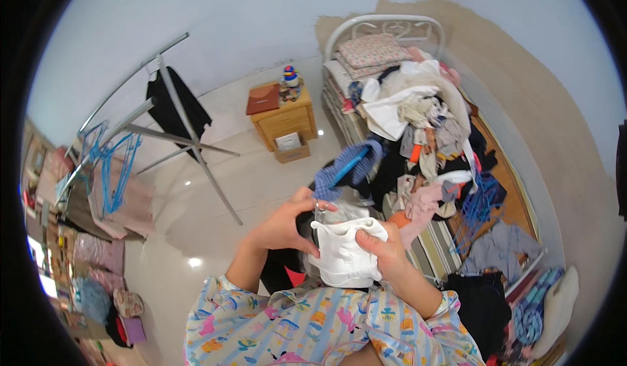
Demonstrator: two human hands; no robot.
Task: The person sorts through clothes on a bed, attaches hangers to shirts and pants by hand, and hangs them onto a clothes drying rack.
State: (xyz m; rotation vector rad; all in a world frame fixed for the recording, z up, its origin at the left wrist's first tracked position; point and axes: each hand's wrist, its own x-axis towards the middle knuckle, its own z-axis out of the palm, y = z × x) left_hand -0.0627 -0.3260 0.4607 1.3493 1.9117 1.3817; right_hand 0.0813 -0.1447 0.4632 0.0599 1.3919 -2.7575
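A folded white cloth garment [345,258] is held in front of my body. My right hand [389,251] grips its right side, with the thumb pressed on the front. On the other side my left hand [286,224] reaches to the garment's upper left corner. Its forefinger touches a small clear and metal piece [322,209], perhaps a clip, while the thumb is at the cloth's left edge. Whether it grips either is unclear. Just beyond the hands lies a blue checked cloth item [360,162] with a bright blue strip, beside the bed.
A heap of clothes [421,116] covers much of the bed, with blue wire hangers [482,199] at its right. On the left stands a metal drying rack [183,106] with blue hangers [115,170]. A wooden nightstand [286,116] is by the wall, a cardboard box [292,154] at its foot.
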